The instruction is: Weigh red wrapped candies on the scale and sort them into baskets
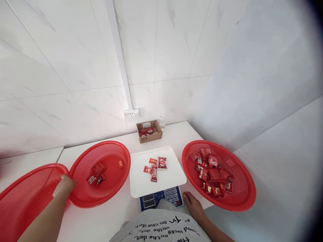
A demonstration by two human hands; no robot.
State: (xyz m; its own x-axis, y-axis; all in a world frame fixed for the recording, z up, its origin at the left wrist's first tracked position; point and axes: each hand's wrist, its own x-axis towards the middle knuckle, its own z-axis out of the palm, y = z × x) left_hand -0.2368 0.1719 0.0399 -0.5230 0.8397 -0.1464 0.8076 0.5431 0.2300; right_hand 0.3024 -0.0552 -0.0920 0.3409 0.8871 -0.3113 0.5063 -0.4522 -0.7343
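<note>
My left hand (65, 187) is closed on the rim of the far-left red plastic basket (30, 171), right where it meets a second red basket (106, 148). That second basket holds a few red-wrapped packets (98, 168) and a single small one near its right wall. My right hand (193, 205) rests at the front table edge beside the digital scale (156, 196), its fingers loosely extended with nothing in them. On the scale's white tray (141, 185) lie several small red-wrapped sweets (153, 173).
To the right, a third red basket (248, 188) holds a pile of red packets (214, 173) and overhangs the table edge. Behind the scale stands a small cardboard box (151, 137) with red packets, a clear plastic bottle (162, 121) beside it. A wall socket (131, 113) is above.
</note>
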